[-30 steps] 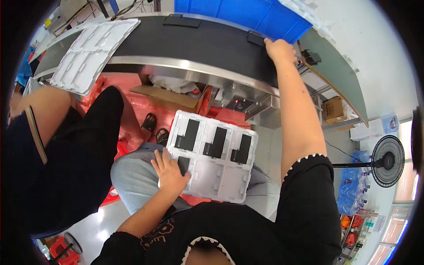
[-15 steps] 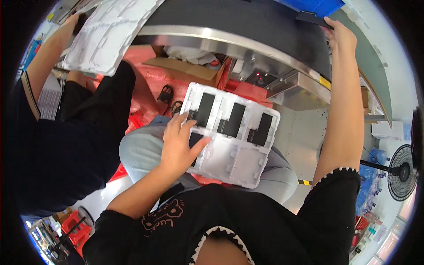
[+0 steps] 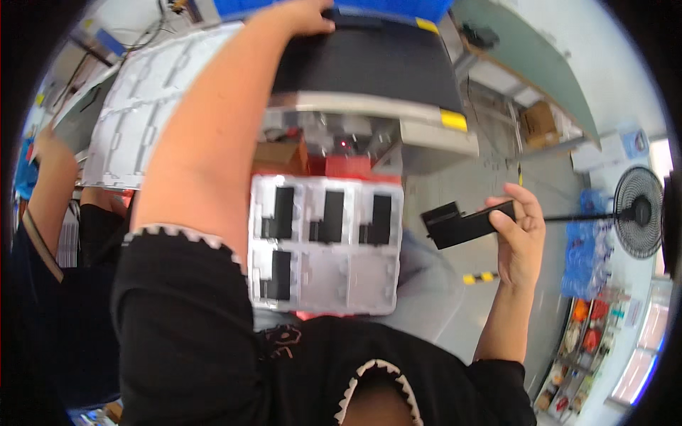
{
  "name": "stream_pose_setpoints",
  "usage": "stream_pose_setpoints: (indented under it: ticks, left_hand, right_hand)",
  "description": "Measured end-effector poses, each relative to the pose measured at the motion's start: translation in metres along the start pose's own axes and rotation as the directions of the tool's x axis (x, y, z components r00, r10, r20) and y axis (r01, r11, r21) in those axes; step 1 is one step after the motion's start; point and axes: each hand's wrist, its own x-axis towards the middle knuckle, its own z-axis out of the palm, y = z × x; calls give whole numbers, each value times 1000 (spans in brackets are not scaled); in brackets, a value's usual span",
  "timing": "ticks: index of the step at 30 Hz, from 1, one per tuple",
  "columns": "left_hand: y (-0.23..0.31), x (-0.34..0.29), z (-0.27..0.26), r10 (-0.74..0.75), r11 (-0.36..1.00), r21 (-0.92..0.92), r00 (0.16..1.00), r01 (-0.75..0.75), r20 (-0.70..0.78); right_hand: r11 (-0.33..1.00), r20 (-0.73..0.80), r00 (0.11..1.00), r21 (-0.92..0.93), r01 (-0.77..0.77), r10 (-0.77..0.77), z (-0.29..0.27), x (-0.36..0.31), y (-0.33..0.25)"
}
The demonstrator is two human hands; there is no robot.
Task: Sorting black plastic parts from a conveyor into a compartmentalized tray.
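In my right hand (image 3: pixel 521 231), off the tray's right side, is a black flat L-shaped piece (image 3: pixel 462 224), pinched at one end between thumb and fingers. My left arm stretches far forward over the black conveyor belt (image 3: pixel 369 67). There my left hand (image 3: pixel 305 17) closes its fingertips on the left end of another dark flat piece (image 3: pixel 359 22); its outline blends into the belt. A white moulded tray (image 3: pixel 373 287) rests on my lap. Similar black pieces (image 3: pixel 284 213) fill its far row of three pockets, and one more (image 3: pixel 280 275) lies in the near left pocket.
A blue bin (image 3: pixel 405 8) stands beyond the belt. Larger white trays (image 3: pixel 128 135) are at the left, near another person's arm (image 3: pixel 53 160). A metal box (image 3: pixel 437 142) sits under the belt's right end. At the right are a black fan (image 3: pixel 641 213) and a green-topped table (image 3: pixel 540 71).
My left hand has left the tray and reached forward to the belt. My right hand has drawn back from the belt with the black piece. My view has turned rightward.
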Motion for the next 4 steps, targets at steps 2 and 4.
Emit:
stream_pose_setpoints:
  ticks: [2,4]
  left_hand:
    - [105,-52,-43,-132,970,197,989,143,-65]
    - [131,-48,-36,-175,915,330,965,233,-195]
  right_hand:
    - [985,84,986,-107,-136,145,-9,-19,17]
    - [927,168,921,-195,-319,352,-15,-26,44]
